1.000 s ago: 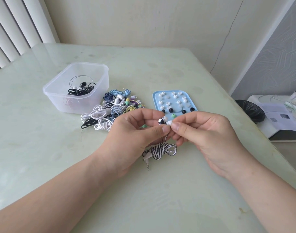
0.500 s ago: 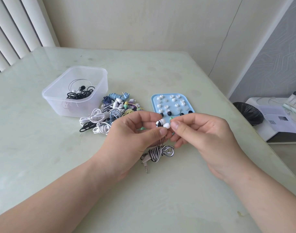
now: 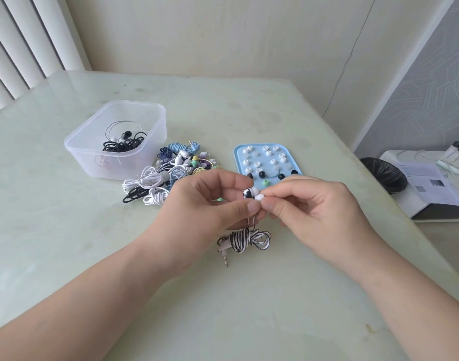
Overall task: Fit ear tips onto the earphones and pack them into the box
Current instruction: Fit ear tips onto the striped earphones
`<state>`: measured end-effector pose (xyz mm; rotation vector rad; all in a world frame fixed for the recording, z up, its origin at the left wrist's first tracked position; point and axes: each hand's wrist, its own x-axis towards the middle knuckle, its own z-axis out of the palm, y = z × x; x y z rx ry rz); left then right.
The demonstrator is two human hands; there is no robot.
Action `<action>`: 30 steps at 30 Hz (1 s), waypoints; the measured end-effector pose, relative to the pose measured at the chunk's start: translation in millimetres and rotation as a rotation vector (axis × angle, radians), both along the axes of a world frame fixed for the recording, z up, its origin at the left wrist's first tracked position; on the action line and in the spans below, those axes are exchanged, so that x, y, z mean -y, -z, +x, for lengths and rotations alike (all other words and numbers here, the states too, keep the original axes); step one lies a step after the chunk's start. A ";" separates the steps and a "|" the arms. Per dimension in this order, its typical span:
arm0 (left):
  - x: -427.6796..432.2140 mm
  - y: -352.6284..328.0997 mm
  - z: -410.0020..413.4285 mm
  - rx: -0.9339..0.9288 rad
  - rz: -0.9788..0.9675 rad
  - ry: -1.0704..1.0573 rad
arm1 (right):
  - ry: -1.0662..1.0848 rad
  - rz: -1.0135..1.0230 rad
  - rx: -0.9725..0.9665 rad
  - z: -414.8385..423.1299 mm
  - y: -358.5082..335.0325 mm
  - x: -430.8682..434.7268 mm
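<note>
Clear box [image 3: 113, 166] at far left holds a few coiled earphones, with a loose earphone pile [image 3: 168, 175] just beside it. Left hand [image 3: 204, 204] pinches a black-and-white earbud [image 3: 248, 193]; its striped cable bundle [image 3: 245, 239] lies below. Right hand [image 3: 314, 204] pinches a white ear tip [image 3: 259, 197] against the earbud, in front of the blue tray [image 3: 258, 158].

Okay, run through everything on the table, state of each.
Clear box: open, a few earphones inside.
Blue tray: flat, loose ear tips on it.
Earphone pile: coiled, unpacked, beside the box.
Striped earphone: bud pinched by left hand, cable bundled.
White ear tip: pinched by right hand against bud.
</note>
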<state>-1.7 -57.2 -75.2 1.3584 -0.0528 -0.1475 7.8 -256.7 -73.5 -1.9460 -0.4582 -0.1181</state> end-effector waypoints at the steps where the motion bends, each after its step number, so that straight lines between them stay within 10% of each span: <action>1: -0.8 -0.4 0.4 -0.013 -0.017 0.011 | -0.009 -0.026 0.036 0.5 0.0 0.2; 19: -2.9 -2.7 2.5 -0.041 -0.159 0.011 | -0.022 -0.028 -0.448 -11.6 -10.5 -7.7; 30: -2.5 1.3 2.5 0.046 0.181 -0.029 | 0.135 0.320 -0.494 -12.0 -15.0 -15.4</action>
